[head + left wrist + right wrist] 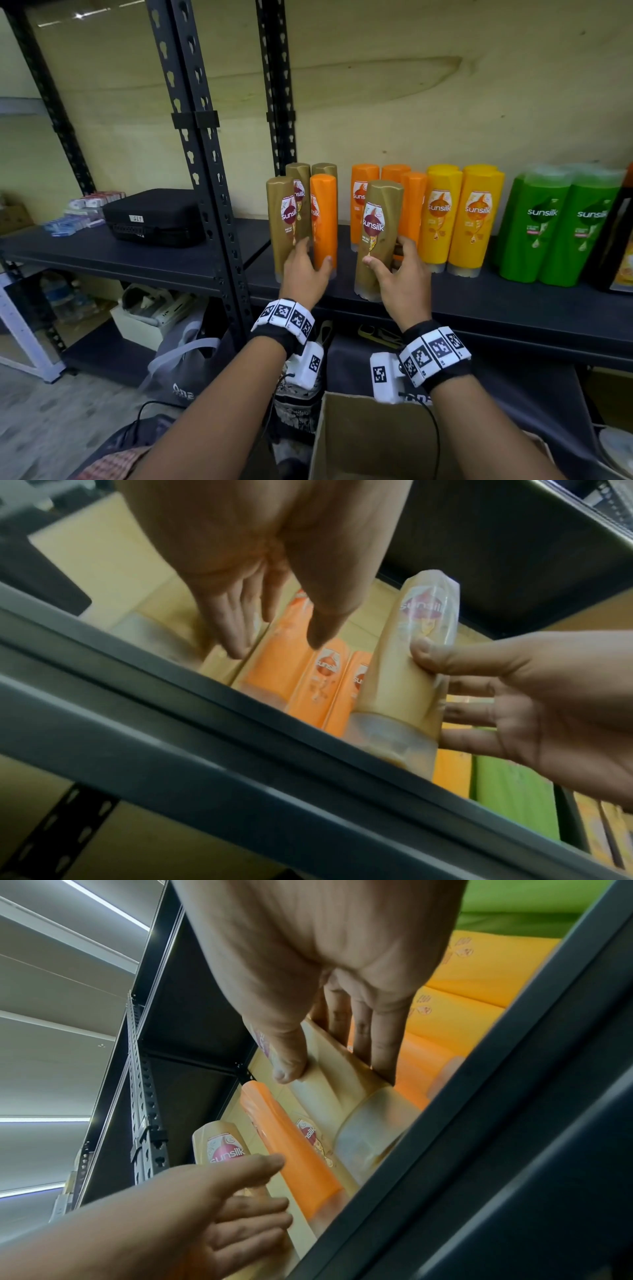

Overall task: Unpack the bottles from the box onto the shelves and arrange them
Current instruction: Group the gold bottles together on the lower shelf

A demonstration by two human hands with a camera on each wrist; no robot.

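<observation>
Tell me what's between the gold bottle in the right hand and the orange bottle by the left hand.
Bare shelf: the head view shows nothing between the gold bottle and the orange bottle.

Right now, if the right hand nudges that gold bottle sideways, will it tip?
Probably: the gold bottle is tall, narrow, standing on its cap at the shelf edge. Its glossy sides look slippery, though the right hand grips it.

Black case (154, 219) (zipped) beside small boxes (80, 214); grey bag (185, 363) below.

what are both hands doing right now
Left hand: open, straight fingers against the orange bottle and the gold bottle beside it.
Right hand: gripping the front gold bottle.
</observation>
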